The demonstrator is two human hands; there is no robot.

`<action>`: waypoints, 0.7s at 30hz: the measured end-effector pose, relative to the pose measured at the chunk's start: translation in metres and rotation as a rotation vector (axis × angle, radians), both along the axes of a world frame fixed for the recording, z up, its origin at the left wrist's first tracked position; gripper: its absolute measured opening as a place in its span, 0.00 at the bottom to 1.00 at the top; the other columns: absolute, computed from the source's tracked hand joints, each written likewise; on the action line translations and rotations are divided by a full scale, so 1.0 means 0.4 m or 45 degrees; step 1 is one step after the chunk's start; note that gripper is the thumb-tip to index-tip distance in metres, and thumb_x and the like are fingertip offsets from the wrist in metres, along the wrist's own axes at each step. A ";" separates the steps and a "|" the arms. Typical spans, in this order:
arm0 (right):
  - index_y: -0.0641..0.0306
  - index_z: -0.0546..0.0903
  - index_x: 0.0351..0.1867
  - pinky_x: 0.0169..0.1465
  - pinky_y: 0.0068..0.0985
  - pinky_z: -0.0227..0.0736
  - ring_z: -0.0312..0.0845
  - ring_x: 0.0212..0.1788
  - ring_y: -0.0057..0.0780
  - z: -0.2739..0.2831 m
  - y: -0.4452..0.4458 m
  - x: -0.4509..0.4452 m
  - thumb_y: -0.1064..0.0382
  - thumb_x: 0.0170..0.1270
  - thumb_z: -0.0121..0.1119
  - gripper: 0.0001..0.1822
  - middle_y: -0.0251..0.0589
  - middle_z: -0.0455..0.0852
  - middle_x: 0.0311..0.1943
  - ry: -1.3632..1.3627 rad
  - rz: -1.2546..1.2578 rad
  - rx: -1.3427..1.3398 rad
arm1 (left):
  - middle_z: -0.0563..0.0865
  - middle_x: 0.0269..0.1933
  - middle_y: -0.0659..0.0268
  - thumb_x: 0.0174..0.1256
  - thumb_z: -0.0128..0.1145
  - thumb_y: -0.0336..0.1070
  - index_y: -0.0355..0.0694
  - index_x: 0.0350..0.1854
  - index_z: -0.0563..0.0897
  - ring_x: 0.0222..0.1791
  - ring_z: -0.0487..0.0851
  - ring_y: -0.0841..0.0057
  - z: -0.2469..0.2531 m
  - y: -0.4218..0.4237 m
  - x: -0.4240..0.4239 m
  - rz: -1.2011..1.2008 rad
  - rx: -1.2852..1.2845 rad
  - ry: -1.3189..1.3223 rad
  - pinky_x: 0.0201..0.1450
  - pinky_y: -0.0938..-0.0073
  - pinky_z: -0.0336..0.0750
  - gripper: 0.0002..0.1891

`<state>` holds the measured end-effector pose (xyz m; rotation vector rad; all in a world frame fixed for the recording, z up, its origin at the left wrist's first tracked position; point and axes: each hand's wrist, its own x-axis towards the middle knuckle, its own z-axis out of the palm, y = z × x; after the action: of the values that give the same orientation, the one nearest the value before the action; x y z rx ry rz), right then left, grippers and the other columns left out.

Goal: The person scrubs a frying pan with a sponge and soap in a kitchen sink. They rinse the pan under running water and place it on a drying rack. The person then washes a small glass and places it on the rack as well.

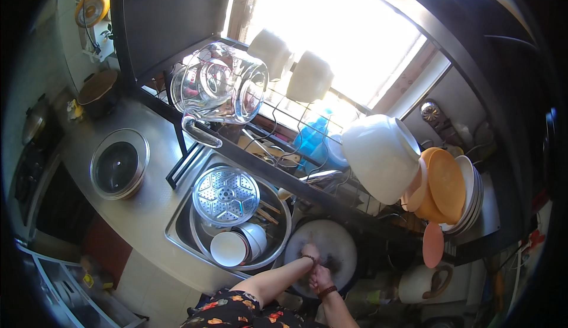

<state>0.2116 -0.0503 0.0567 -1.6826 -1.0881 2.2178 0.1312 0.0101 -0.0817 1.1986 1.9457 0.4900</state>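
Note:
Both hands are close together over a large round pale surface (341, 243) with dark smudges and a dark rim; I cannot tell whether it is a pan or a board. My left hand (310, 250) reaches farther in and wears a beaded bracelet; its fingers are blurred. Just below it, my right hand (320, 278) has curled fingers near the left wrist, also with a beaded bracelet. Whatever either hand may grip is hidden. To the left, a metal basin (286, 239) in the sink holds stacked white bowls (228, 249), a perforated steamer plate (226, 195) and chopsticks (268, 216).
A dark dish rack (306, 195) spans above the sink, bearing a glass pitcher (222, 88), a large white bowl (379, 157) and orange bowls (443, 186). A glass-lidded pot (117, 166) stands on the steel counter (155, 221). A white jug (421, 283) is at right.

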 end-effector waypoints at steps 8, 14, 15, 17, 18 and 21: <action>0.57 0.66 0.19 0.11 0.19 0.52 0.55 0.07 0.22 0.053 -0.116 0.124 0.52 0.64 0.36 0.18 0.31 0.62 0.07 -0.125 0.312 0.317 | 0.81 0.31 0.51 0.61 0.40 0.41 0.37 0.28 0.80 0.34 0.79 0.57 0.070 0.019 -0.058 0.900 0.140 -0.426 0.35 0.61 0.73 0.16; 0.58 0.70 0.22 0.15 0.19 0.53 0.61 0.12 0.21 -0.096 -0.029 0.129 0.48 0.65 0.36 0.20 0.29 0.67 0.14 -0.084 0.132 0.556 | 0.77 0.19 0.55 0.65 0.37 0.43 0.35 0.24 0.74 0.19 0.77 0.64 0.042 0.000 0.078 0.934 0.429 -0.574 0.22 0.65 0.70 0.19; 0.57 0.70 0.21 0.14 0.19 0.52 0.60 0.12 0.21 -0.101 -0.015 0.110 0.47 0.65 0.36 0.21 0.29 0.67 0.14 -0.101 0.144 0.516 | 0.76 0.18 0.57 0.65 0.37 0.43 0.35 0.23 0.73 0.17 0.76 0.65 0.048 -0.011 0.091 0.924 0.454 -0.511 0.21 0.65 0.70 0.19; 0.56 0.69 0.21 0.13 0.19 0.49 0.58 0.10 0.19 -0.080 0.008 0.084 0.44 0.64 0.37 0.21 0.28 0.65 0.13 -0.135 0.096 0.421 | 0.75 0.17 0.58 0.65 0.37 0.43 0.35 0.24 0.73 0.15 0.75 0.67 0.102 -0.036 0.094 0.913 0.594 -0.630 0.19 0.67 0.69 0.18; 0.55 0.69 0.21 0.13 0.19 0.48 0.57 0.10 0.19 -0.049 0.013 0.072 0.43 0.64 0.38 0.22 0.27 0.65 0.13 -0.145 0.046 0.362 | 0.75 0.16 0.59 0.65 0.37 0.43 0.35 0.25 0.73 0.13 0.74 0.67 0.137 -0.051 0.086 0.907 0.660 -0.686 0.19 0.68 0.69 0.17; 0.55 0.67 0.22 0.11 0.18 0.45 0.51 0.07 0.17 -0.011 0.004 0.052 0.44 0.64 0.38 0.20 0.26 0.61 0.10 -0.062 -0.048 0.335 | 0.73 0.14 0.62 0.65 0.37 0.43 0.36 0.26 0.72 0.11 0.73 0.71 0.217 -0.057 0.053 0.874 0.414 -1.068 0.16 0.71 0.67 0.17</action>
<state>0.2323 -0.0486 0.0522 -1.6364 -1.2836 1.9218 0.1525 -0.0128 0.0051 0.3210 1.4872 1.4413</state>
